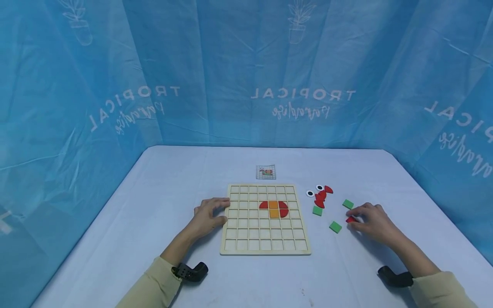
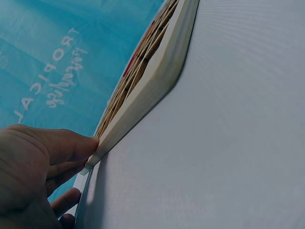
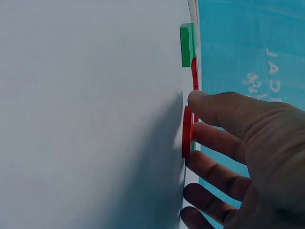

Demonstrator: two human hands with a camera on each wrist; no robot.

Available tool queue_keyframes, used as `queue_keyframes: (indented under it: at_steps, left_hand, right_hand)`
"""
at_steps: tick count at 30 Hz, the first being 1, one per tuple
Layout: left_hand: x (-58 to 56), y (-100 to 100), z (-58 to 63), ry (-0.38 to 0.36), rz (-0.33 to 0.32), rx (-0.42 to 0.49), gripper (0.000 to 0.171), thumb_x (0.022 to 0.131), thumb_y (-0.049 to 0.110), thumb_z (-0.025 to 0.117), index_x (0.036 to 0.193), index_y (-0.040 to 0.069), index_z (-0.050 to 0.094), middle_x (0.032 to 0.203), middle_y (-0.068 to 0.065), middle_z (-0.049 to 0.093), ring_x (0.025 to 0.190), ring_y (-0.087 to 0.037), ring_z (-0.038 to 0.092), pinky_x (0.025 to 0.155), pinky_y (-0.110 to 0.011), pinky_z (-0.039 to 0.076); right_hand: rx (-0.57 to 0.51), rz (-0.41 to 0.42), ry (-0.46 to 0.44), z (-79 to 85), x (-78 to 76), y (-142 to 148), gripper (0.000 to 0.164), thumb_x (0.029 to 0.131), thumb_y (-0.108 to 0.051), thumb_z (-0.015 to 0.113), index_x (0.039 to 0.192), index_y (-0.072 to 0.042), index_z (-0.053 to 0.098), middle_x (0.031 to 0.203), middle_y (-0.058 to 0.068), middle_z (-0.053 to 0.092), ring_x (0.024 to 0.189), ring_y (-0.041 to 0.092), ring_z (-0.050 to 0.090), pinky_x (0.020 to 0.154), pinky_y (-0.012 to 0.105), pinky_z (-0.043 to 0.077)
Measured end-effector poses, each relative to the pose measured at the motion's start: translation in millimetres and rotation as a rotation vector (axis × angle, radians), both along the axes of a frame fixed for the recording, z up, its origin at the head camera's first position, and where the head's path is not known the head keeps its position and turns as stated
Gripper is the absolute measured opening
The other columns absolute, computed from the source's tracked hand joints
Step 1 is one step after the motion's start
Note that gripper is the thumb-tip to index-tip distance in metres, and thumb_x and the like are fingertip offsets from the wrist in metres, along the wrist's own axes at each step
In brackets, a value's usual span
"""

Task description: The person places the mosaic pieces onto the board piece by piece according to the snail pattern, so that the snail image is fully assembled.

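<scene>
A wooden grid board (image 1: 254, 251) lies on the table with red quarter-round tiles (image 1: 283, 213) and orange square tiles (image 1: 273, 208) set in its cells. My left hand (image 1: 209, 217) rests at its left side, with thumb and fingertips against the frame edge (image 2: 143, 98). Off to the right, my right hand (image 1: 372, 221) has thumb and fingers around a small red tile (image 1: 351, 219), low at the table surface. In the right wrist view this red tile (image 3: 187, 131) sits between the thumb and the fingers, partly covered by them.
Green square tiles (image 1: 335, 226) and loose red tiles (image 1: 319, 204) lie between the board and my right hand. Two white discs with black centres (image 1: 310, 193) are near them. A small printed card (image 1: 265, 172) lies beyond the board. Blue curtains (image 1: 239, 64) surround the white table (image 1: 185, 171).
</scene>
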State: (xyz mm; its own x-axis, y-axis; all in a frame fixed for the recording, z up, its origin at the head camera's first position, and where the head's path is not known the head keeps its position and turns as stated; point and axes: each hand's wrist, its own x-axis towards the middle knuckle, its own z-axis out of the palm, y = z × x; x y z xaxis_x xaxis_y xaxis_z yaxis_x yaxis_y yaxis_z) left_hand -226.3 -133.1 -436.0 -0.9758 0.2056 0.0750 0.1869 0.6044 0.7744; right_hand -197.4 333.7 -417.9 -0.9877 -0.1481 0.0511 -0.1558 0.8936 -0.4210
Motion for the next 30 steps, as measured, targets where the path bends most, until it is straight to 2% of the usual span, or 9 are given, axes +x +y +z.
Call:
queue_keyframes:
  at_steps: [9, 19, 25, 30]
  left_hand:
    - [-0.3, 0, -1.5, 0.0, 0.004, -0.005, 0.043, 0.081, 0.008, 0.064, 0.124, 0.009, 0.061, 0.14, -0.002, 0.051, 0.135, -0.027, 0.031, 0.102, -0.051, 0.013]
    - [-0.9, -1, -3.2, 0.021, 0.0, -0.017, 0.044, 0.081, 0.009, 0.064, 0.125, 0.01, 0.061, 0.14, -0.002, 0.051, 0.134, -0.026, 0.032, 0.1, -0.05, 0.015]
    - [-0.7, 0, -3.7, 0.024, 0.003, -0.028, 0.044, 0.081, 0.009, 0.064, 0.125, 0.01, 0.06, 0.14, -0.002, 0.051, 0.134, -0.027, 0.032, 0.101, -0.05, 0.015]
    - [-1.2, 0, -4.4, 0.026, 0.002, -0.034, 0.044, 0.081, 0.008, 0.064, 0.125, 0.01, 0.061, 0.14, -0.002, 0.052, 0.134, -0.028, 0.032, 0.101, -0.051, 0.015]
  right_hand:
    - [0.016, -0.031, 0.003, -4.5, 4.4, 10, 0.038, 0.075, -0.024, 0.076, 0.108, -0.006, 0.069, 0.109, 0.018, 0.058, 0.1, 0.03, 0.045, 0.066, 0.028, 0.04]
    - [0.017, -0.062, 0.022, -8.6, 5.0, 14, 0.031, 0.076, -0.021, 0.075, 0.104, -0.008, 0.07, 0.108, 0.018, 0.059, 0.099, 0.03, 0.044, 0.067, 0.03, 0.04]
    - [-0.006, -0.044, 0.025, -1.7, 6.3, 10, 0.031, 0.077, -0.021, 0.075, 0.104, -0.008, 0.069, 0.108, 0.017, 0.059, 0.099, 0.028, 0.044, 0.067, 0.029, 0.04]
    - [-0.047, -0.026, 0.028, 7.8, 4.4, -3, 0.036, 0.075, -0.022, 0.076, 0.107, -0.007, 0.068, 0.109, 0.016, 0.059, 0.103, 0.031, 0.044, 0.069, 0.033, 0.049]
